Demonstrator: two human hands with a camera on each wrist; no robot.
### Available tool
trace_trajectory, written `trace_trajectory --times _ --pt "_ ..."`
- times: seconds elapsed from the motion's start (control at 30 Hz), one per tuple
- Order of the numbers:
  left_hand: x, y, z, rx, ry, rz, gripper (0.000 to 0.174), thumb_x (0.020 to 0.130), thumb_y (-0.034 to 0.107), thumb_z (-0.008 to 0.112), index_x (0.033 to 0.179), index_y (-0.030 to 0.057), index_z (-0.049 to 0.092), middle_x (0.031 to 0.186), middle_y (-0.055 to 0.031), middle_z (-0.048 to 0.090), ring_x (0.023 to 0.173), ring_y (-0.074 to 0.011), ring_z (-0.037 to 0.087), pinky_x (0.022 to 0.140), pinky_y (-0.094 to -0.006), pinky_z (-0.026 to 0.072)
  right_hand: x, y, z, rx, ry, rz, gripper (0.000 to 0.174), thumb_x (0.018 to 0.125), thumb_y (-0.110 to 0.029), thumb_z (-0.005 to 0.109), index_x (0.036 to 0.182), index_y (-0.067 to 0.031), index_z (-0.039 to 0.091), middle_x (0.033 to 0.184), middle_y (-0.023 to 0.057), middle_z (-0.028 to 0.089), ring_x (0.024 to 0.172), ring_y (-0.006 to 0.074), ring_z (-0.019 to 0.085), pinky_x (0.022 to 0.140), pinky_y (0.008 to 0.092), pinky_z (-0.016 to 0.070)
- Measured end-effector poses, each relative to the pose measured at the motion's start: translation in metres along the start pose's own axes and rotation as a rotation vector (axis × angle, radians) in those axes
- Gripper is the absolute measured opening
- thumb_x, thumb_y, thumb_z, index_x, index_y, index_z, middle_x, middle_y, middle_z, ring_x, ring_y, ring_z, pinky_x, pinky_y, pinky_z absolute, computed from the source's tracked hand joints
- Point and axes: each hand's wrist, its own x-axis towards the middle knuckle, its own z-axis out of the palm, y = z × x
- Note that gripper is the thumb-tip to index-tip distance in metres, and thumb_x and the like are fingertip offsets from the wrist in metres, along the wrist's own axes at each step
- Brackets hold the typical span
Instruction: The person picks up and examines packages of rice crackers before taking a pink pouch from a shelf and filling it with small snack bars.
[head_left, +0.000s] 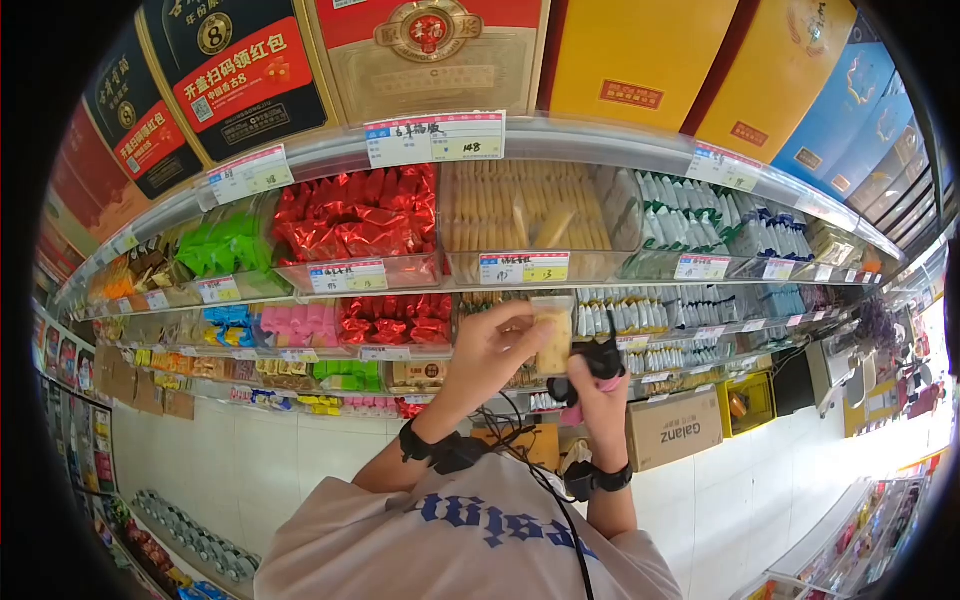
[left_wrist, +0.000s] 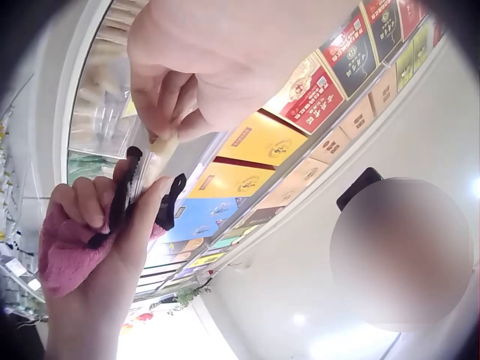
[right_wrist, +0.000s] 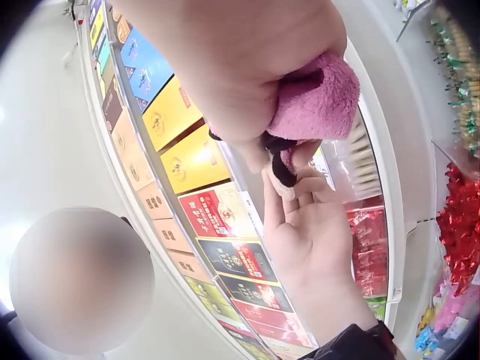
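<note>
We see the left hand (head_left: pixel 490 348) raised in front of the shop shelf (head_left: pixel 560 140). Its thumb and curled fingers pinch a small pale snack packet (head_left: pixel 553 335) by one end. In the left wrist view the same packet (left_wrist: pixel 163 147) hangs from those fingertips, just above the other hand.

The right hand (head_left: pixel 601 395) is right beside it, slightly lower. Its fingers are curled round a black clip (head_left: pixel 600 357), and a pink cloth (head_left: pixel 608 383) is bunched against its palm. From the right wrist camera the cloth (right_wrist: pixel 319 97) bulges out of the closed fist and the clip (right_wrist: pixel 281 166) sticks out beneath it, meeting the left hand's fingertips. The clip lies against the packet's lower end, but we cannot tell whether it actually bites on the packet.

Behind the hands, the shelf holds clear bins. One is full of red-wrapped sweets (head_left: pixel 360 215), and next to it is one of pale biscuit sticks (head_left: pixel 525 215). White price tags (head_left: pixel 435 137) line the shelf edges. Large gift boxes (head_left: pixel 430 45) stand on the top tier. On the tiled floor (head_left: pixel 250 460), below and to the right of the hands, sits a brown cardboard box (head_left: pixel 675 428).
</note>
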Motion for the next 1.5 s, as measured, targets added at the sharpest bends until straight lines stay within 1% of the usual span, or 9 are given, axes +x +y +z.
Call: trace_trajectory --times 0.17,0.27,0.33,0.6,0.7,0.83,0.97,1.4,1.5 --pt "0.003 -0.007 -0.002 0.028 -0.019 -0.011 0.022 0.096 0.009 0.071 0.112 -0.0056 0.068 0.098 -0.0043 0.069 0.088 -0.0074 0.066 0.071 -0.0220 0.0549 0.015 -0.011 0.000 0.178 0.215 -0.050 0.030 0.105 -0.026 0.060 0.122 -0.0022 0.065 0.085 -0.0015 0.068 0.064 0.0047 0.054 0.058 0.0220 0.0426" --pt "0.002 -0.027 0.003 0.164 -0.115 0.020 0.022 0.095 0.007 0.071 0.113 -0.0054 0.068 0.100 -0.0040 0.067 0.090 -0.0078 0.066 0.071 -0.0217 0.0552 0.003 -0.014 -0.009 0.051 -0.005 0.063 0.037 0.107 -0.028 0.055 0.131 -0.0008 0.060 0.079 -0.0030 0.062 0.060 0.0041 0.050 0.051 0.0219 0.0391" --pt "-0.001 -0.024 0.010 0.244 -0.115 0.031 0.023 0.094 0.003 0.072 0.114 -0.0060 0.067 0.103 -0.0041 0.066 0.093 -0.0076 0.066 0.073 -0.0211 0.0557 -0.003 -0.021 0.000 -0.012 -0.127 -0.011 0.034 0.106 -0.026 0.053 0.128 -0.0011 0.058 0.070 -0.0052 0.051 0.057 0.0046 0.047 0.050 0.0221 0.0377" --pt "0.008 -0.013 -0.001 0.188 -0.147 0.067 0.022 0.095 0.005 0.071 0.113 -0.0075 0.065 0.101 -0.0073 0.068 0.094 -0.0098 0.066 0.075 -0.0263 0.0585 -0.006 -0.001 -0.008 0.008 -0.279 0.137 0.023 0.100 -0.014 0.063 0.120 -0.0011 0.062 0.086 -0.0004 0.065 0.068 0.0069 0.060 0.059 0.0227 0.0491" --pt "0.003 -0.009 0.005 0.001 -0.130 -0.016 0.027 0.097 0.004 0.069 0.120 -0.0069 0.061 0.110 -0.0113 0.069 0.099 -0.0138 0.067 0.081 -0.0298 0.0606 -0.003 0.000 -0.025 -0.089 -0.252 0.132 0.023 0.097 -0.012 0.068 0.116 0.0006 0.063 0.089 0.0020 0.067 0.074 0.0091 0.066 0.065 0.0240 0.0514" --pt "0.003 -0.007 0.006 -0.026 -0.098 -0.006 0.031 0.098 0.003 0.066 0.126 -0.0064 0.057 0.120 -0.0136 0.066 0.107 -0.0170 0.066 0.088 -0.0312 0.0606 0.000 0.006 -0.030 0.154 0.159 0.078 0.032 0.102 -0.021 0.064 0.124 0.0014 0.060 0.099 0.0049 0.069 0.081 0.0100 0.066 0.070 0.0242 0.0537" --pt "0.005 -0.015 0.009 -0.048 -0.052 0.055 0.031 0.099 0.001 0.064 0.128 -0.0062 0.056 0.123 -0.0142 0.064 0.114 -0.0194 0.065 0.091 -0.0325 0.0609 0.005 -0.012 -0.014 0.487 0.142 0.078 0.034 0.103 -0.017 0.060 0.132 0.0003 0.055 0.103 0.0044 0.068 0.084 0.0089 0.063 0.073 0.0235 0.0523" --pt "0.000 -0.013 0.016 0.054 -0.107 0.106 0.044 0.094 -0.004 0.069 0.135 -0.0048 0.052 0.136 -0.0135 0.058 0.121 -0.0170 0.060 0.099 -0.0298 0.0538 -0.005 0.008 -0.023 0.129 -0.057 0.071 0.021 0.097 -0.012 0.070 0.113 0.0014 0.066 0.082 0.0023 0.066 0.068 0.0108 0.066 0.061 0.0249 0.0523" --pt "-0.001 -0.011 0.015 0.140 -0.050 0.140 0.044 0.093 -0.003 0.070 0.133 -0.0032 0.053 0.127 -0.0119 0.063 0.112 -0.0146 0.063 0.091 -0.0272 0.0547 0.006 0.012 -0.046 -0.032 0.132 0.061 0.028 0.104 -0.025 0.062 0.116 0.0000 0.066 0.092 0.0058 0.070 0.073 0.0118 0.067 0.064 0.0257 0.0537"
